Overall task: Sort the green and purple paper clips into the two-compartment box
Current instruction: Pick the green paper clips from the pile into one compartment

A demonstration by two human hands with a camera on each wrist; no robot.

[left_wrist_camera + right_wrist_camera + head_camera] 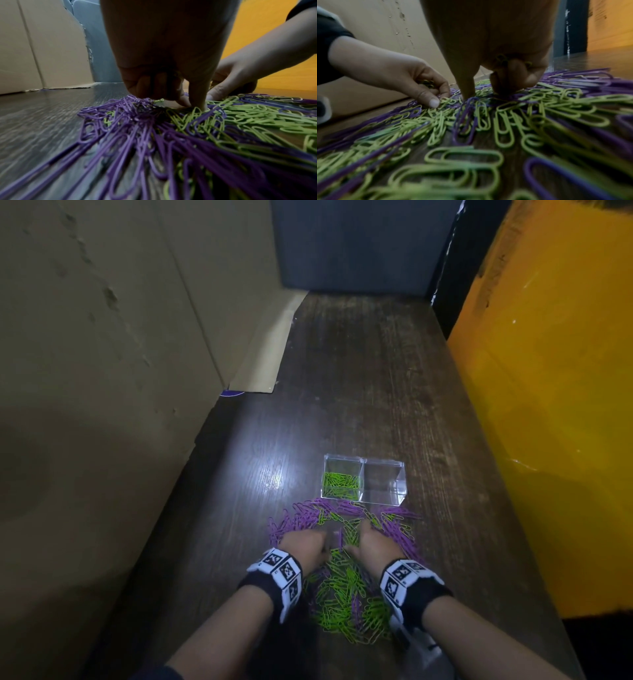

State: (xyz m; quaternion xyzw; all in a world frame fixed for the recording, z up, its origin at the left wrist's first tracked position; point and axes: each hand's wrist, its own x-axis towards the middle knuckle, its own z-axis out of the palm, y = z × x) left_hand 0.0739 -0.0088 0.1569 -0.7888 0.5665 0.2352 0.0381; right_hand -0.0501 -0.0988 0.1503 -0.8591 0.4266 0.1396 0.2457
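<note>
A clear two-compartment box [397,463] stands on the dark wooden table. Its left compartment holds green paper clips [340,485]; the right compartment [383,486] looks empty. Just in front of it lies a mixed heap, with purple clips [301,517] mostly at the far rim and green clips [342,594] nearer me. My left hand [322,542] and right hand [352,546] are down in the heap's middle, fingertips close together. The right hand [481,89] keeps green clips [500,59] tucked under curled fingers. The left hand [187,102] also cups green clips [428,82].
A cardboard wall [102,337] runs along the left, its flap [267,350] lying on the table. A yellow panel [548,405] borders the right edge and a dark panel [359,244] closes the back. Bare tabletop [359,364] stretches beyond the box.
</note>
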